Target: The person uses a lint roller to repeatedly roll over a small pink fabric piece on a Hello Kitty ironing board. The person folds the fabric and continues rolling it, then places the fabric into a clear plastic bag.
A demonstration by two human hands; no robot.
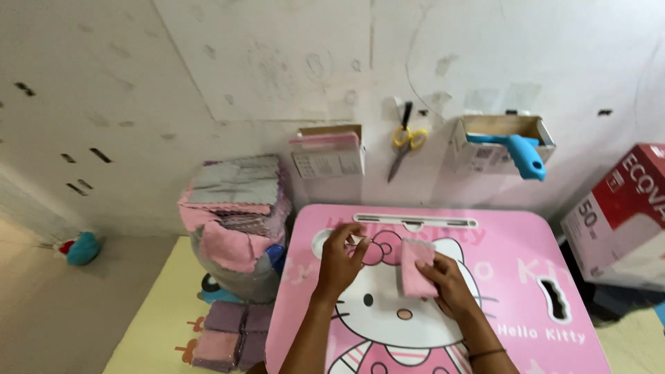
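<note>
The right hand [449,282] has its grip closed on a folded pink cloth [415,269] on the pink desk [526,277]; the left hand [341,262] pinches something small and white, too small to tell what. A bag of cloths [237,228] sits unfolded beside the desk, and folded ones [228,334] lie on the floor.

Small pink cloth [414,269], folded (roughly rectangular), standing on edge on the pink table

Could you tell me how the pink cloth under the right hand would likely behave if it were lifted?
The pink cloth looks soft and folded, so probably floppy and light. Pinned on the table by the right hand, it may unfold when lifted.
</note>
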